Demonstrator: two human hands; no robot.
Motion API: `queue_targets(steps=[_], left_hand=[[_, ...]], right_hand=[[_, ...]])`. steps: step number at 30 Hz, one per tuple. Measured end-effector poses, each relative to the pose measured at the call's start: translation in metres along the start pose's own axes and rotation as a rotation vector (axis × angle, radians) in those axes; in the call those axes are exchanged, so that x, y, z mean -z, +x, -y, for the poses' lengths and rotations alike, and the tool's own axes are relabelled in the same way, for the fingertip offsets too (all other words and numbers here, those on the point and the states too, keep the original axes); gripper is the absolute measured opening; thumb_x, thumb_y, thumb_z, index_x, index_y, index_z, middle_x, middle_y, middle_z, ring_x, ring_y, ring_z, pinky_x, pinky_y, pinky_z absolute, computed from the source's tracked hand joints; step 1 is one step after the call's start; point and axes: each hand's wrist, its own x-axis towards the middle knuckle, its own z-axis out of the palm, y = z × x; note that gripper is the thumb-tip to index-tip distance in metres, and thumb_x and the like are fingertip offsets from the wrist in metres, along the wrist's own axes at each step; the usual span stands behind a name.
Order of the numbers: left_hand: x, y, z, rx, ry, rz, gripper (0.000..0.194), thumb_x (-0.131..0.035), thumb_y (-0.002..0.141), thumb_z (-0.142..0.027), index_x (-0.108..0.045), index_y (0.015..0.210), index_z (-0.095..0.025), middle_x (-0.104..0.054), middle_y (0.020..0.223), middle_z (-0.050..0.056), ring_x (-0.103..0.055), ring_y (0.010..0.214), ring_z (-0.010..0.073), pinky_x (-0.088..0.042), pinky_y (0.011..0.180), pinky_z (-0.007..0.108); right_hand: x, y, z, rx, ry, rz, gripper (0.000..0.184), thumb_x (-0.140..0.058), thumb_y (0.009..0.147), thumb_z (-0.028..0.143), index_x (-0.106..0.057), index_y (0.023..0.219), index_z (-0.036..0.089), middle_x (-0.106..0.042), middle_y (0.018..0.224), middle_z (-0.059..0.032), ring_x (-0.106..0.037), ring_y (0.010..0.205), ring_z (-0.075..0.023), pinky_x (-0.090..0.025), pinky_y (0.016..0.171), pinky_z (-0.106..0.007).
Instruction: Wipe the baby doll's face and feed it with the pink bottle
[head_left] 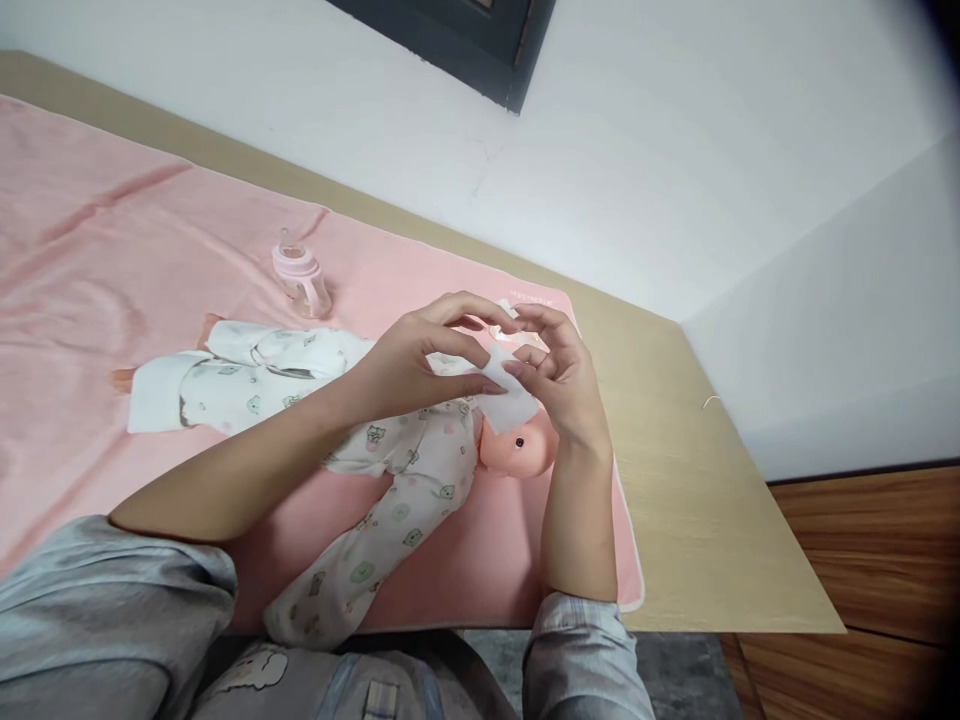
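white cloth (510, 407) in both hands (426, 352) (568, 378)

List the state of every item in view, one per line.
Thin white sheet, pinched by left hand and right hand
Peach-coloured doll in white printed clothes, lying, partly hidden
Pink-and-clear plastic bottle, standing upright
Pink fabric blanket, spread, wrinkled
Grey fabric sleeves, pushed up

Passage lay over the table (697, 520) right of the doll (441, 445); leftward the bottle (303, 281) stood in the way, beyond it the wall (600, 190).
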Motion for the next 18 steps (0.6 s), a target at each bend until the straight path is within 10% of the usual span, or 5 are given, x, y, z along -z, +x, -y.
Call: queue_targets(steps=[9, 18], left_hand=[[0.002, -0.006, -0.005, 0.057, -0.103, -0.069, 0.005, -0.075, 0.087, -0.029, -0.073, 0.087, -0.024, -0.074, 0.089, 0.001, -0.068, 0.087, 0.0178, -0.054, 0.080, 0.032], [-0.011, -0.005, 0.012, 0.448, 0.175, 0.577, 0.011, -0.064, 0.085, -0.025, -0.074, 0.086, -0.020, -0.068, 0.074, -0.003, -0.059, 0.067, 0.0122, -0.039, 0.060, 0.021]], right_hand=[[0.025, 0.005, -0.008, 0.029, -0.010, 0.032, 0.051, -0.080, 0.074, 0.038, -0.060, 0.121, 0.036, -0.057, 0.131, -0.0006, -0.065, 0.088, -0.0129, -0.056, 0.085, -0.031], [0.078, 0.025, -0.118, -0.168, 0.204, -0.135, 0.055, -0.081, 0.069, 0.048, -0.059, 0.117, 0.033, -0.064, 0.119, -0.0015, -0.066, 0.096, -0.0138, -0.053, 0.096, -0.033]])
